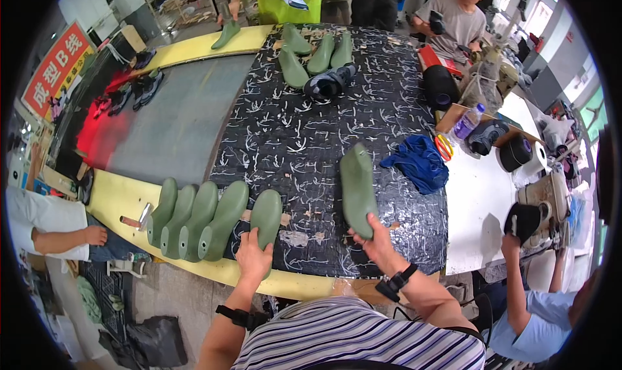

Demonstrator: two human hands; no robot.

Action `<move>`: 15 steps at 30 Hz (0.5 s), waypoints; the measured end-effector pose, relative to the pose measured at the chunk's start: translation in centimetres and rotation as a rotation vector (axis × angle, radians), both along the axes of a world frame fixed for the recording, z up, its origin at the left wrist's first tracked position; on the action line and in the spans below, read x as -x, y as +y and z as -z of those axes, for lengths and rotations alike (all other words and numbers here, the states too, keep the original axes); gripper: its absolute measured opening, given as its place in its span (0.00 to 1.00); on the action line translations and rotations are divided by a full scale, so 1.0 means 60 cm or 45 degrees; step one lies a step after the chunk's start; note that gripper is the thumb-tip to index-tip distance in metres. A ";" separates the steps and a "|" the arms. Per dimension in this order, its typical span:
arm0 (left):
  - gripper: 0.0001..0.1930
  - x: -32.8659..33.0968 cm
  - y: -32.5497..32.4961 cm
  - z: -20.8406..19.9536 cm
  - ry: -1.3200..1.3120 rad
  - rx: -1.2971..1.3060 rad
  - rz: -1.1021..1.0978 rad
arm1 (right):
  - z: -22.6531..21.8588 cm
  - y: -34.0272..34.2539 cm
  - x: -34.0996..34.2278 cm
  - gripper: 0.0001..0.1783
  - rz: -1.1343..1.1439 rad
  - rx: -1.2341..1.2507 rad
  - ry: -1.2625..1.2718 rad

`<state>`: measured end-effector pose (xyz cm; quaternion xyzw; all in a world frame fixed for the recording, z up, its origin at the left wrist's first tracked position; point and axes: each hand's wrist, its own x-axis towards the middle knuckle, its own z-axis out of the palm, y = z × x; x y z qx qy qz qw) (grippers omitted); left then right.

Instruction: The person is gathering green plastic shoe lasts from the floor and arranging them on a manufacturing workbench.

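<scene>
My left hand grips the heel end of a green shoe last near the front edge of the black-covered table. To its left, several more green shoe lasts stand in a slanting row along the yellow edge. My right hand holds another green shoe last by its lower end, with the other end pointing away from me. At the far side of the table, several green lasts lie grouped beside a dark shoe.
A hammer lies left of the row. Beyond it runs a grey conveyor belt carrying dark shoes. On the right are a blue cloth, orange scissors, a bottle and thread spools. Co-workers stand around the table.
</scene>
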<state>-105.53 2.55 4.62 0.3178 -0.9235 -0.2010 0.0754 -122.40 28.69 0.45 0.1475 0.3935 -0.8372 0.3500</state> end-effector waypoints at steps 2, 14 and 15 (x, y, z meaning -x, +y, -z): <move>0.27 0.011 -0.005 0.004 0.014 0.021 -0.006 | 0.010 -0.021 0.085 0.21 0.069 -0.085 0.021; 0.27 0.028 -0.001 0.005 0.050 -0.068 -0.024 | 0.057 -0.198 0.418 0.08 -0.555 -0.212 2.055; 0.27 0.003 -0.014 0.006 0.017 -0.056 -0.094 | -0.002 -0.249 0.294 0.10 -0.638 -0.878 1.729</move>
